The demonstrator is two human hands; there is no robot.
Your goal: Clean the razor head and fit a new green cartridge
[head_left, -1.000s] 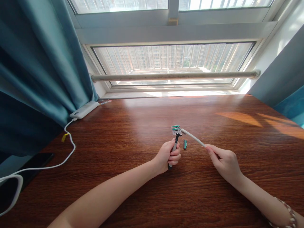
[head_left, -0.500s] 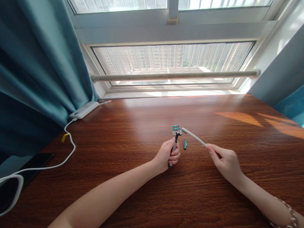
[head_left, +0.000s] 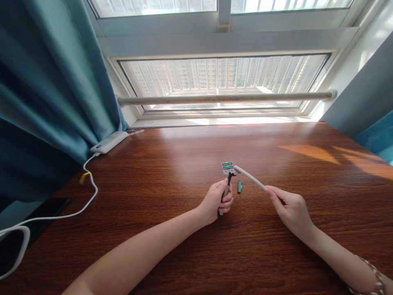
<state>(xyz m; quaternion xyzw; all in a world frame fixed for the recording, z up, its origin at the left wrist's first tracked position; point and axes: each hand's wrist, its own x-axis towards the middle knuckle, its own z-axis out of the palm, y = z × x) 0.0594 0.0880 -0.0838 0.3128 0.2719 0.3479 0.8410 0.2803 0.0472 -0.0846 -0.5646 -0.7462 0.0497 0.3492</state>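
Observation:
My left hand [head_left: 217,200] is closed around the grey and black razor handle [head_left: 226,191], whose forked head points away from me and carries no blade cartridge. Pinched by its end in my right hand [head_left: 291,211] is a white toothbrush [head_left: 252,177]. Its dark bristles face down, right by the razor's head; whether they touch it I cannot tell. Just beyond the razor head lies a clear cartridge case [head_left: 227,167] with green and black blades in it. One loose razor cartridge [head_left: 239,187] rests on the table between my hands.
The brown wooden table [head_left: 172,164] runs up to the window. A white power bank [head_left: 109,142] sits at the back left, with a white cable [head_left: 92,196] trailing forward from it. A dark flat object [head_left: 50,209] lies at the left edge, beside a blue curtain [head_left: 61,82].
The toothbrush head has shifted slightly left across the razor's head. The razor head has tilted a little to the right. Both hands stay almost where they were.

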